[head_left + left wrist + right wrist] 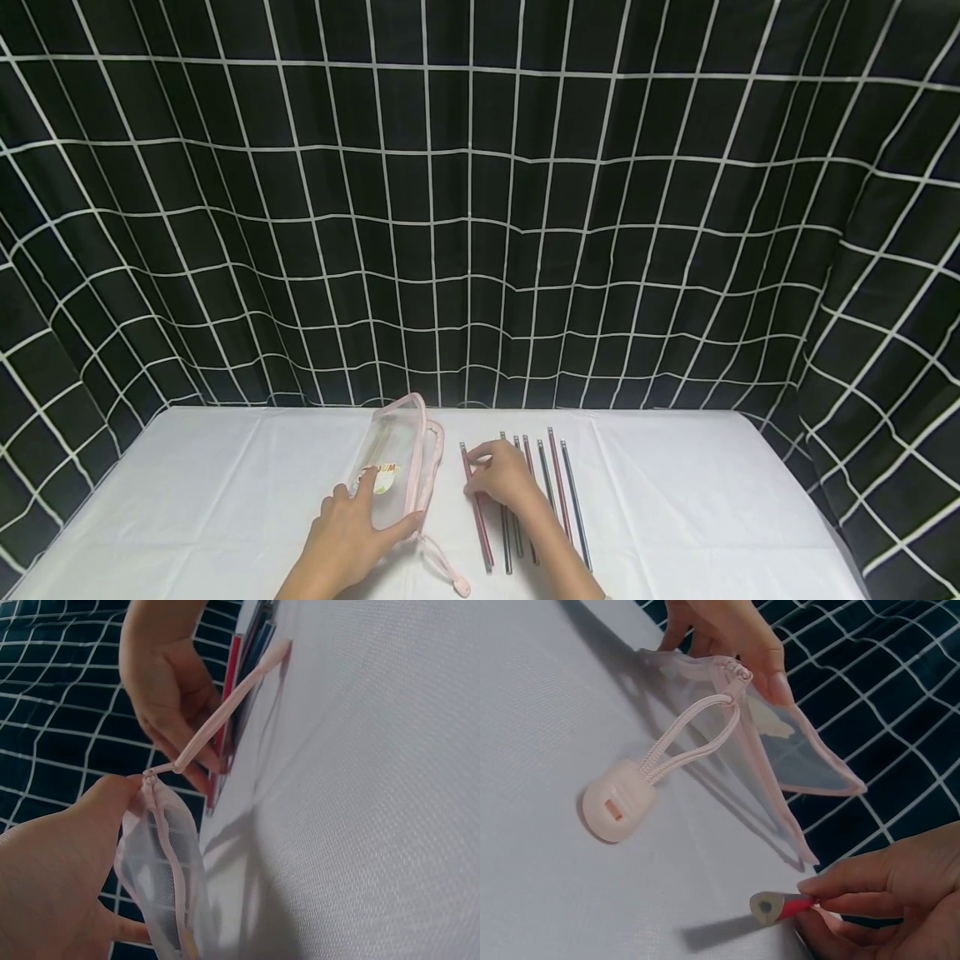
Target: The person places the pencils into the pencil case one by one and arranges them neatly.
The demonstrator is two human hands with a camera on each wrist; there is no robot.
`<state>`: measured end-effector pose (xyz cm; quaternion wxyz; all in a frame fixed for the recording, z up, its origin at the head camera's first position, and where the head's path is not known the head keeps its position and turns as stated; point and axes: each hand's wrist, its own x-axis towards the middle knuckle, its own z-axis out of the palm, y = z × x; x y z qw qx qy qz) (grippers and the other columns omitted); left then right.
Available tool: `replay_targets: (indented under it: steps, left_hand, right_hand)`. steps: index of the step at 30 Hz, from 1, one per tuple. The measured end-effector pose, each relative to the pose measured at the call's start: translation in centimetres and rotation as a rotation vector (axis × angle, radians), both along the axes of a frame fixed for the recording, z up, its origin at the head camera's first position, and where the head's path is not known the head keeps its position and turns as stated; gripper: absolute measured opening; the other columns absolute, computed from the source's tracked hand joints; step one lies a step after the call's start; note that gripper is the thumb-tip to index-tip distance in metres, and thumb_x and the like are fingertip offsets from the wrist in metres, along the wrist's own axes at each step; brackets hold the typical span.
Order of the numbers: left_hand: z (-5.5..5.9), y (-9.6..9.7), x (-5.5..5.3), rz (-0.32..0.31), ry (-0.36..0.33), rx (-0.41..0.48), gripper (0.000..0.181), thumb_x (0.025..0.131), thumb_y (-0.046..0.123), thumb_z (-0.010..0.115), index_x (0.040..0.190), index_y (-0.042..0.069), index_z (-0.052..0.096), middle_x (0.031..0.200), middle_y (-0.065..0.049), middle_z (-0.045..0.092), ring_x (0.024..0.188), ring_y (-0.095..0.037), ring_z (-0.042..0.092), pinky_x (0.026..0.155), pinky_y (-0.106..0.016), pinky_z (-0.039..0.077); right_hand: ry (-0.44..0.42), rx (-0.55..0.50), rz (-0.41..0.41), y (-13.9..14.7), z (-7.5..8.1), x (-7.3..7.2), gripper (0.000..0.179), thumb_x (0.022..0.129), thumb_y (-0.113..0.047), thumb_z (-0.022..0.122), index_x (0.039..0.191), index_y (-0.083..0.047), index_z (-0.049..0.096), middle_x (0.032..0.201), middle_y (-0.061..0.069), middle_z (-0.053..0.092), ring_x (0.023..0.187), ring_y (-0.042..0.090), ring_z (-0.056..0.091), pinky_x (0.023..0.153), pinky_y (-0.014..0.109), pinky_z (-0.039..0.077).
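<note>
A see-through mesh pencil case (397,467) with pink edging and a printed label stands open along its zipper on the white table. My left hand (345,533) holds it by the near end, thumb on the zipper side and fingers against the mesh wall. From the zipper pull hangs a pink cord with a pale pink toggle (619,802). To the right of the case, my right hand (501,477) pinches a red pencil (482,533) between thumb and fingers. The right wrist view shows that pencil's flat, unsharpened end (766,907) close above the cloth.
Several more pencils, dark and red, lie roughly side by side under and right of my right forearm, among them a blue-grey one (576,508) at the outer right. A white cloth (690,500) covers the table. Behind it hangs a black curtain (480,208) with white grid lines.
</note>
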<state>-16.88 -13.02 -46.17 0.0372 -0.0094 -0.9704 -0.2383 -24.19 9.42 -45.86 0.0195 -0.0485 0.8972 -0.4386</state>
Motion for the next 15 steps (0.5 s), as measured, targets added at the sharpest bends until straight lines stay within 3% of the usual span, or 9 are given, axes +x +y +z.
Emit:
replay_targets:
  steps: [15]
  left_hand:
    - [0.02, -0.03, 0.06, -0.005, 0.006, 0.0, 0.098, 0.084, 0.072, 0.072, 0.15, 0.003, 0.049, 0.106, -0.028, 0.058, 0.094, -0.042, 0.062, 0.076, -0.058, 0.053]
  right_hand:
    - [-0.067, -0.103, -0.021, 0.07, -0.13, -0.28, 0.047, 0.079, 0.0, 0.079, 0.124, 0.009, 0.07, 0.083, 0.013, 0.069, 0.063, 0.018, 0.066, 0.058, 0.031, 0.059]
